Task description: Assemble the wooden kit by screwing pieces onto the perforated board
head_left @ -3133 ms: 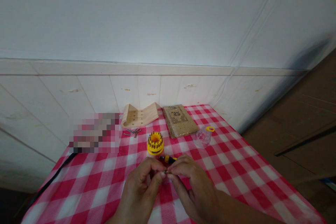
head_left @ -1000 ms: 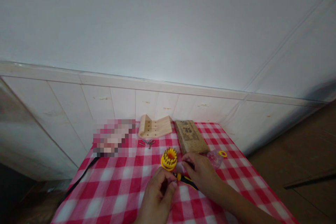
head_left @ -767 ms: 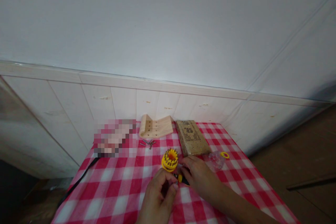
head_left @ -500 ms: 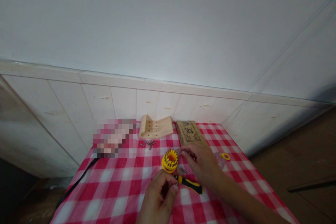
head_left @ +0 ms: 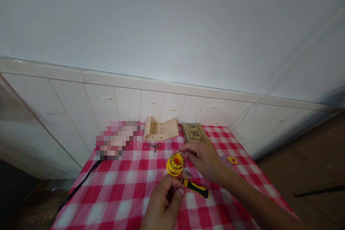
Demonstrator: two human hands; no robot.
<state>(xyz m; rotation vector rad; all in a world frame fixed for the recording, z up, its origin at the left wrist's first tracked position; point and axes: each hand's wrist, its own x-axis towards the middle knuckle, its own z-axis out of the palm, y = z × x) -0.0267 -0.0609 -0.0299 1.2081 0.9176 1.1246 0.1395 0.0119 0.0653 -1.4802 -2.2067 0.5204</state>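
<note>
- Fingers [head_left: 167,180] of the left hand [head_left: 162,201], at the near side, are being held in a narrow pinch, and a small metal piece [head_left: 182,187] is being gripped at their tips.
- Over the far right edge of the yellow bit holder [head_left: 174,171], the right hand [head_left: 204,161] is being held with thumb and forefinger close together; whether anything is being pinched there cannot be told.
- Upright bits [head_left: 176,167] are being carried in a ring by the holder, just beyond the left hand.
- Just right of the left fingertips, a yellow-and-black screwdriver [head_left: 198,189] is being borne flat by the cloth-covered bench [head_left: 118,194].
- Loose screws [head_left: 153,146] are being supported to the far left of the holder, in front of a bent wooden piece [head_left: 163,129].
- Farther right, a brown package [head_left: 197,133] is being partly hidden by the right hand.
- Beyond the right forearm, a yellow ring [head_left: 232,160] is being shown.
</note>
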